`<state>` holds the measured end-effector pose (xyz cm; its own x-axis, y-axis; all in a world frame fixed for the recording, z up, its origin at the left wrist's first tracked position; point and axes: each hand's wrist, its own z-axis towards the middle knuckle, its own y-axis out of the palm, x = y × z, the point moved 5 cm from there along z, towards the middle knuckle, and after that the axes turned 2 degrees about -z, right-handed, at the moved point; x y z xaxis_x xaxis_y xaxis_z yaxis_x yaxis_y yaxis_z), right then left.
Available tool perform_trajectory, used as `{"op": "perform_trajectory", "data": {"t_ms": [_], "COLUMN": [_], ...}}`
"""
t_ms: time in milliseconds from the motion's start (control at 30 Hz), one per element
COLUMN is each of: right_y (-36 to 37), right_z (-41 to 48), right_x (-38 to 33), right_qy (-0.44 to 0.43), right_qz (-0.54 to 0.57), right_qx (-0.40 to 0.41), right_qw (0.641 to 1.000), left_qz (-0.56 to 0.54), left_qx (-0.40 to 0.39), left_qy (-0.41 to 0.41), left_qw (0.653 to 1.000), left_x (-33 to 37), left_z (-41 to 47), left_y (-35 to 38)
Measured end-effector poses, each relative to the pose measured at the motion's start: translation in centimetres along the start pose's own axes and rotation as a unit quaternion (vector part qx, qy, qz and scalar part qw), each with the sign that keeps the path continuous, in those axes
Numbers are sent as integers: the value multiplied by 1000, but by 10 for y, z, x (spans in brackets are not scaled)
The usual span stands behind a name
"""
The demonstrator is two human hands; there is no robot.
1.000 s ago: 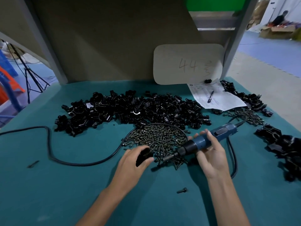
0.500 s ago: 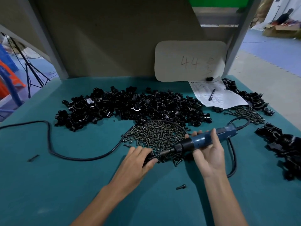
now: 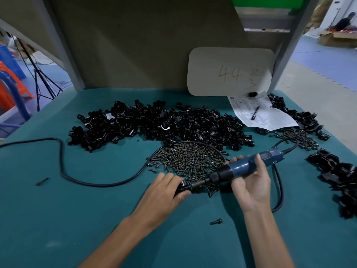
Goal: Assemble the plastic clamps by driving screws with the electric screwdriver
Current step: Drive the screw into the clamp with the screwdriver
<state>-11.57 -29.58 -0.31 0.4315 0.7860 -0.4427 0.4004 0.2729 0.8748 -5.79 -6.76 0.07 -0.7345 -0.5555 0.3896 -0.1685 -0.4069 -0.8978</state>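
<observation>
My left hand (image 3: 166,190) grips a black plastic clamp (image 3: 182,187) on the green table, at the near edge of the screw pile (image 3: 185,159). My right hand (image 3: 251,184) holds the blue electric screwdriver (image 3: 245,169) nearly level, pointing left. Its bit (image 3: 197,184) touches the clamp. Most of the clamp is hidden under my fingers. A long heap of loose black clamp parts (image 3: 158,124) lies behind the screws.
The screwdriver's black cable (image 3: 61,163) loops across the left of the table and behind my right wrist. Assembled clamps (image 3: 340,176) are piled at the right edge. A paper sheet with a pen (image 3: 257,113) and a card marked 44 (image 3: 229,72) stand at the back. One stray screw (image 3: 216,221) lies near me.
The screwdriver has tipped lower and slid left until its bit met the clamp. My left hand has closed over the clamp and pressed it lower against the table.
</observation>
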Motion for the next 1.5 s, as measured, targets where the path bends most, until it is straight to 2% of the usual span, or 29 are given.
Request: {"op": "perform_trajectory", "data": {"t_ms": [267,533,1167,1267,1300,1333,1400,1433,1500], "right_y": [6,-3,-17,-20,-20,-21,-16,-14,-12], "right_z": [-5,-6,-4,-2,-2,-3,-10,-13,-16], "right_x": [-3,-17,-17,-28,-34,-41,-53,-57,-61], "right_qy": [-4,-68,-49,-56,-62,-74,-102,-114,-131], "right_qz": [-24,-109,-107,-183,-257,-365,-588,-662,-741], "right_qx": [8,68,121,131,143,161,190,196,199], "right_qw": [1000,989,986,973,954,914,780,715,628], "left_qz": [-6,-48,-65,-68,-68,-65,-58,-55,-53], "left_qx": [0,23,31,37,37,35,32,33,35], "left_qy": [-3,-26,-47,-45,-44,-42,-37,-37,-37], "left_qw": [1000,998,996,996,996,996,997,997,997], "left_x": [0,-3,-8,-8,-8,-7,-6,-6,-5], "left_z": [0,-1,0,-1,0,0,0,0,0], "left_y": [-1,-4,-3,-2,-2,-2,-1,-1,-2]}}
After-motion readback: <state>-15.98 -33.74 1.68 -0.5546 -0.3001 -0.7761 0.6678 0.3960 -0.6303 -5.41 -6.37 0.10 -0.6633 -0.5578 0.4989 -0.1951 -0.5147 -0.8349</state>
